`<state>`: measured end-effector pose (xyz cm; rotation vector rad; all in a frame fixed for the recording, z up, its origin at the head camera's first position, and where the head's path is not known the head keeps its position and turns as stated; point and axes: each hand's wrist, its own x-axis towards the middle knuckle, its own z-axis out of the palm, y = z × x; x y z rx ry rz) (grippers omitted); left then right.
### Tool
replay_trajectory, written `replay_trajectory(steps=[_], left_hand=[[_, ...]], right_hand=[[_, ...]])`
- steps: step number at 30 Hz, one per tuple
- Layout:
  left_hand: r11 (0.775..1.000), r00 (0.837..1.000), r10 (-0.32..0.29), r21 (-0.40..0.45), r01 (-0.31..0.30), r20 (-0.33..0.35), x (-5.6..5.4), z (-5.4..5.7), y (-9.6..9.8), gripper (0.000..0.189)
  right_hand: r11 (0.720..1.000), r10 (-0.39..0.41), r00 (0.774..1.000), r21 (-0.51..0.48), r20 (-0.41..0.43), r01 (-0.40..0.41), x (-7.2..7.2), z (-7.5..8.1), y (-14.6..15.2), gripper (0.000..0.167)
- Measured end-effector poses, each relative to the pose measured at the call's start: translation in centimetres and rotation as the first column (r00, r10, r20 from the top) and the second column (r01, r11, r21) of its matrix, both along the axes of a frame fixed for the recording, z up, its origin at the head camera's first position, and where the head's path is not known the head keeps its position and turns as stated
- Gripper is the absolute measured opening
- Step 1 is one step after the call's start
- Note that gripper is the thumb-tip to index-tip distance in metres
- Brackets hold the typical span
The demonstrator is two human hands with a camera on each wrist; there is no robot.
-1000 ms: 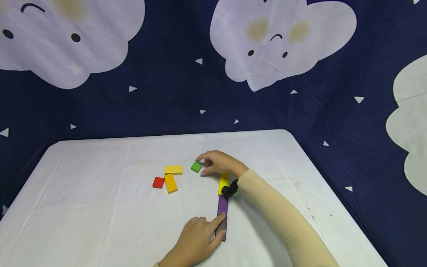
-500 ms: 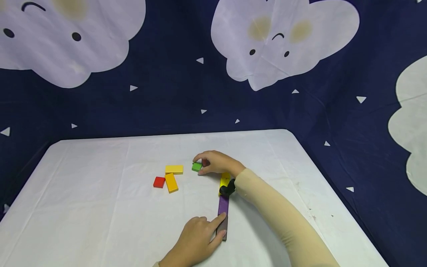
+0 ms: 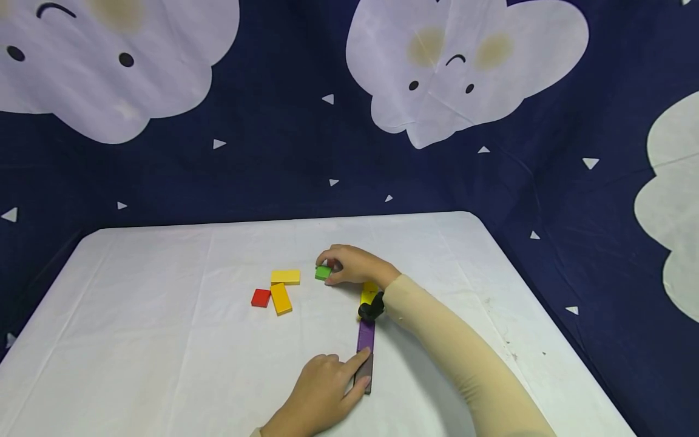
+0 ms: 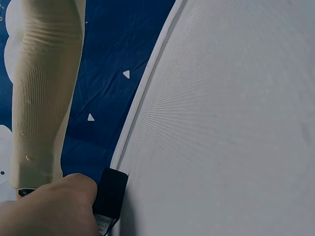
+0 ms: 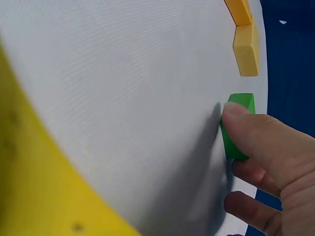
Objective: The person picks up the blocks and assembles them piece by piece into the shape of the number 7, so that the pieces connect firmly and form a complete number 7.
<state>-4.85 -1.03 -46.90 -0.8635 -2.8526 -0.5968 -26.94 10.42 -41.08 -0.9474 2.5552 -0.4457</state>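
With thumb and fingers, my right hand (image 3: 352, 265) pinches a small green block (image 3: 323, 273) on the white table. In the right wrist view, the thumb presses the near face of this green block (image 5: 238, 125). My left hand (image 3: 322, 388) lies beside the near end of a straight row of blocks. Its extended index finger and thumb rest on a dark brown block (image 3: 363, 368). Beyond that comes a purple block (image 3: 366, 335), then yellow blocks (image 3: 369, 292), partly covered by my right wrist and its black camera. The left wrist view does not show the row.
Left of the green block lie a yellow block (image 3: 285, 277), an orange block (image 3: 281, 299) and a red block (image 3: 260, 298), close together. The white-covered table (image 3: 136, 340) ends at a dark blue cloth (image 3: 273, 182) printed with clouds.
My right hand has moved slightly left; its fingers have closed around the green block, which has turned a little. My left hand stays on the row.
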Motion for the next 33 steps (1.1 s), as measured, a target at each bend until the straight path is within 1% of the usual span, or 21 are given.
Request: replay_trajectory(steps=[5,11,15,20,24,28,33], left_hand=[[1.0,1.0,0.0,0.004,0.0,-0.017,0.1,0.1,0.0,0.044],[1.0,1.0,-0.004,0.001,0.004,0.004,0.0,0.2,0.0,0.045],[1.0,1.0,-0.003,0.004,0.003,-0.001,0.0,0.1,0.0,0.045],[1.0,1.0,-0.001,0.003,0.001,0.008,0.0,0.1,0.1,0.045],[1.0,1.0,0.002,0.003,-0.002,0.004,0.0,0.0,0.1,0.045],[1.0,1.0,0.008,0.005,-0.008,-0.014,0.0,-0.1,0.1,0.044],[1.0,1.0,0.014,0.005,-0.014,-0.008,-0.1,-0.2,0.1,0.044]], right_hand=[[1.0,0.006,1.0,0.004,0.012,-0.006,-0.1,0.1,0.1,0.041],[1.0,0.031,0.999,0.003,0.017,-0.031,-0.2,0.2,0.2,0.042],[0.999,0.027,0.999,0.02,0.026,-0.028,-0.1,0.3,0.2,0.044],[0.999,0.025,1.0,0.036,-0.012,-0.025,-0.1,0.2,0.2,0.044],[1.0,0.015,0.999,0.026,-0.042,-0.014,-0.2,0.0,0.4,0.042],[1.0,-0.004,0.998,0.017,-0.059,0.005,-0.4,0.1,0.9,0.04],[0.999,-0.043,0.994,-0.004,-0.102,0.043,-1.1,0.1,1.7,0.039]])
